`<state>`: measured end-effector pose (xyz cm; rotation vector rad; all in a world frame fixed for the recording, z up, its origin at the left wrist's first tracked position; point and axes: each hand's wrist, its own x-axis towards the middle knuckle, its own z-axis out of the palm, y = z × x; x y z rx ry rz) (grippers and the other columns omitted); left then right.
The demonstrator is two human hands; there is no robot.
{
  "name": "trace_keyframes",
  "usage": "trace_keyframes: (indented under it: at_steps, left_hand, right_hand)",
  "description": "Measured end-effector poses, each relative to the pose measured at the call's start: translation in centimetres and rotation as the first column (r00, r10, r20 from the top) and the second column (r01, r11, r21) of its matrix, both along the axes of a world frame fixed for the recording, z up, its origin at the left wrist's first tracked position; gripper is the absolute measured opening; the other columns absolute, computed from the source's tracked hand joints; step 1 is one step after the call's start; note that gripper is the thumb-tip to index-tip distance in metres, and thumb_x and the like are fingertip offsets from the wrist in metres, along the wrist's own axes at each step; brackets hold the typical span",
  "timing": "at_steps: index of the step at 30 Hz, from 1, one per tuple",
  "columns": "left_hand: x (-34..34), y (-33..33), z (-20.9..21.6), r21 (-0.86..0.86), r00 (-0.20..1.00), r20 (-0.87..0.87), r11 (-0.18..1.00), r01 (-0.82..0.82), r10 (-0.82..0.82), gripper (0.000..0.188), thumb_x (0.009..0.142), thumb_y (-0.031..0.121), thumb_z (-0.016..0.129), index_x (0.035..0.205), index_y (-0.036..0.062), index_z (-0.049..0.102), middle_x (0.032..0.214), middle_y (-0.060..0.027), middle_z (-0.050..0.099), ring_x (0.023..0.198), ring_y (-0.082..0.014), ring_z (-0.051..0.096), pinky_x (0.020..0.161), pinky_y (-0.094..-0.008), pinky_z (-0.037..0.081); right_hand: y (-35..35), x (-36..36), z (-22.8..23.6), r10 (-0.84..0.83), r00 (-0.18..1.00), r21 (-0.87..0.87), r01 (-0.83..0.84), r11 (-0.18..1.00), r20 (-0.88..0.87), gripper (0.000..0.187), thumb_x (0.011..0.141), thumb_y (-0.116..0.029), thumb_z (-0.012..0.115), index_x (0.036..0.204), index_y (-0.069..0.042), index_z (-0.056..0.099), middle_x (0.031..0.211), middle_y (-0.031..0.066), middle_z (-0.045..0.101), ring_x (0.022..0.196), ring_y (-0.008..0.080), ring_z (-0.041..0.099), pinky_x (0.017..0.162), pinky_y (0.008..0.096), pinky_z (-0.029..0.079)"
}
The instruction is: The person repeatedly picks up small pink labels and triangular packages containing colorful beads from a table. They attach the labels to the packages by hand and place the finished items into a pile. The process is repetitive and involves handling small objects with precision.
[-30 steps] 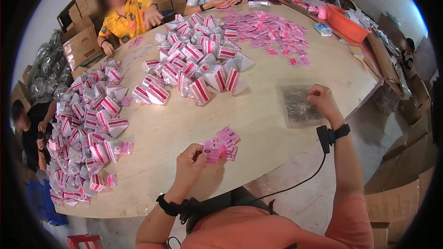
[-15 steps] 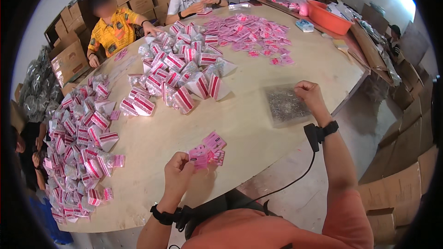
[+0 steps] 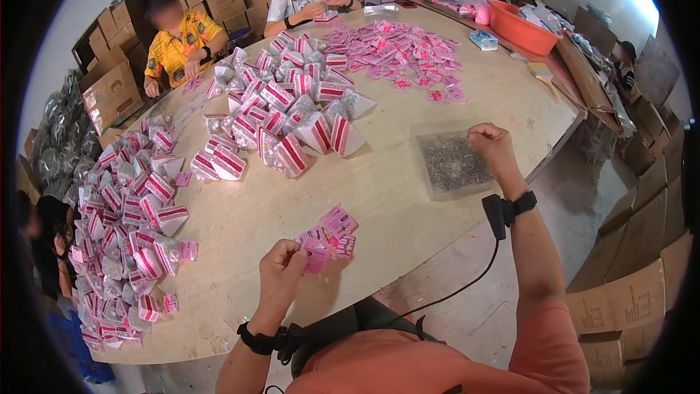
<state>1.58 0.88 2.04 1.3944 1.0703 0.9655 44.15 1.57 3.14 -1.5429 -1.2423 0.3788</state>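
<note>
Between the thumb and fingers of my left hand [image 3: 281, 273] is a pink printed card [image 3: 315, 254], held above the near part of the table. Just beyond it lie a few more pink cards [image 3: 338, 220], partly overlapped by the held one. My right hand [image 3: 491, 144] is closed, fingertips pinched together, over the right rim of a clear square tray [image 3: 432, 190]. Many small thin metal pieces [image 3: 456, 162] fill that tray. Whatever the right fingertips may hold is too small to make out. Dark bands circle both my wrists.
Clear bags with pink-striped white tops form a middle heap [image 3: 281, 113] and a left heap [image 3: 131, 233]. A pile of pink cards [image 3: 394, 51] lies at the far side. An orange basin [image 3: 521, 28] stands far right. Several co-workers sit around the table [image 3: 240, 248]; cardboard boxes [image 3: 612, 314] line the right.
My right hand has risen slightly at the tray's edge. The card in my left hand has tilted a little. The co-worker in yellow has drawn an arm back from the bag heap.
</note>
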Motion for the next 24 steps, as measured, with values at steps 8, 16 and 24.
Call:
trace_keyframes:
  at_steps: [8,16,24]
  left_hand:
    - [0.0,0.1,-0.1,0.004,0.998,-0.058,1.0,-0.014,0.014,0.005,0.08,0.004,0.054,0.08,-0.0012,0.055,0.067,0.0024,0.052,0.06,-0.003,0.046,0.054,-0.0184,0.038]
    - [0.0,0.0,-0.5,0.056,0.999,-0.022,0.997,-0.044,0.046,0.007,0.082,0.005,0.054,0.081,-0.0011,0.056,0.07,0.0016,0.053,0.062,-0.0037,0.047,0.056,-0.0187,0.04]
    - [0.4,0.1,1.2,-0.01,0.988,0.129,0.997,-0.082,0.083,0.006,0.085,0.006,0.053,0.085,0.0005,0.054,0.072,-0.0016,0.056,0.064,-0.0066,0.052,0.058,-0.0217,0.045]
  right_hand:
    - [0.0,-0.9,0.2,-0.081,0.976,-0.082,0.099,0.992,0.204,0.005,0.072,-0.005,0.061,0.074,0.0,0.063,0.072,0.0075,0.061,0.069,0.0171,0.058,0.063,0.027,0.044]
    - [-0.7,-2.0,2.3,0.042,0.934,-0.058,-0.067,0.996,-0.354,0.007,0.083,-0.007,0.054,0.077,-0.004,0.058,0.072,0.0037,0.061,0.058,0.0097,0.056,0.051,0.0211,0.04]
    - [-1.2,-8.6,4.4,0.262,0.801,0.027,-0.294,0.955,-0.538,0.005,0.088,-0.008,0.046,0.087,-0.005,0.05,0.073,0.0091,0.061,0.064,0.014,0.061,0.053,0.0232,0.046]
